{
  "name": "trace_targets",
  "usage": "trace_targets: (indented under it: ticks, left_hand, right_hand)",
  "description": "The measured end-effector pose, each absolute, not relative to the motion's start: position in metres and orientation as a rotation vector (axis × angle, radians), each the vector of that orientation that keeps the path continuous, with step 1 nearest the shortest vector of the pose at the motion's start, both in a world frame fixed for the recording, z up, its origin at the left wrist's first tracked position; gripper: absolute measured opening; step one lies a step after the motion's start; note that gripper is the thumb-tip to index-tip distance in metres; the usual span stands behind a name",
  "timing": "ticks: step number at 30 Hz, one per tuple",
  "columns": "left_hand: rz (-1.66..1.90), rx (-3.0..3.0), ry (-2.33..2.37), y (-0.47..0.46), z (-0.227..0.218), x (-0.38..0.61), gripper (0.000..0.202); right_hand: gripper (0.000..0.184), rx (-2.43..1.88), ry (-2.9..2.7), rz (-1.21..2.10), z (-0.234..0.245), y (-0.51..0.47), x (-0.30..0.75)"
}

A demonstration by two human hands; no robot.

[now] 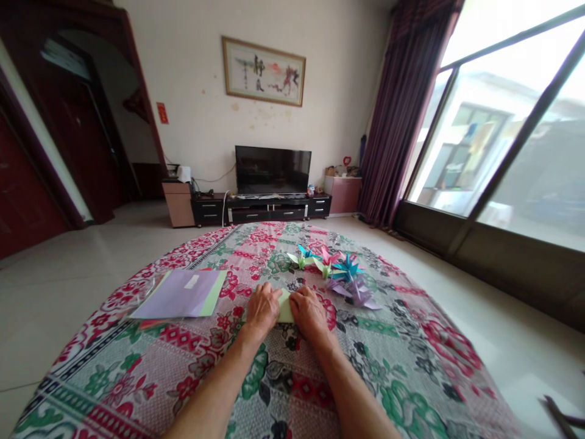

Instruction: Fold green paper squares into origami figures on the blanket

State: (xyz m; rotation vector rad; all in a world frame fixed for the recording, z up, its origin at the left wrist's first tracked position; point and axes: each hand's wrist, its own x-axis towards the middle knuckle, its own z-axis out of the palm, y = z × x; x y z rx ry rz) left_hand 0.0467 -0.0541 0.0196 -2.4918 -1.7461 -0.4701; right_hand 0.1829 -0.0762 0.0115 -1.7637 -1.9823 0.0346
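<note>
A light green sheet of origami paper (pixel 286 308) lies on the patterned tablecloth (pixel 201 378), seemingly folded. My left hand (pixel 264 306) is closed over its left side, fingers bent and fingertips at the upper edge. On the right side my right hand (pixel 311 311) presses it the same way with curled fingers. Both hands cover much of the paper, so its full outline is hidden. Just beyond my right hand stand several folded paper cranes: a light green crane (pixel 326 268), a blue crane (pixel 348 266) and a purple crane (pixel 359 292) among them.
To the left lies a stack of coloured paper (pixel 176 296), purple on top with a small white label. The round table's edge curves around both sides. Farther back are a television (pixel 273 171) on a low cabinet (pixel 286 213), a dark curtain (pixel 388 116) and large windows.
</note>
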Motion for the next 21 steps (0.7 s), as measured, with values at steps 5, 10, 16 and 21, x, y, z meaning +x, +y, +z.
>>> trace_targets:
  ticks: [5,10,16,21]
  left_hand:
    - [-0.677,-2.573,-1.549,-0.058,0.023,0.051,0.029]
    - [-0.612,-2.684,-1.503,-0.06,0.014,0.053,0.031]
    - [-0.682,-2.664,-1.435,-0.062,0.003,0.05,0.027]
    - [-0.671,-2.657,-1.395,-0.062,0.0,0.049,0.022]
  right_hand:
    - [0.027,-1.765,-1.975,0.036,0.011,-0.077,0.183]
    - [0.027,-1.777,-1.978,0.046,0.014,-0.079,0.182]
    - [0.025,-1.857,-1.984,-0.043,0.012,-0.085,0.175]
    - [0.023,-1.903,-1.885,-0.129,0.008,-0.099,0.174]
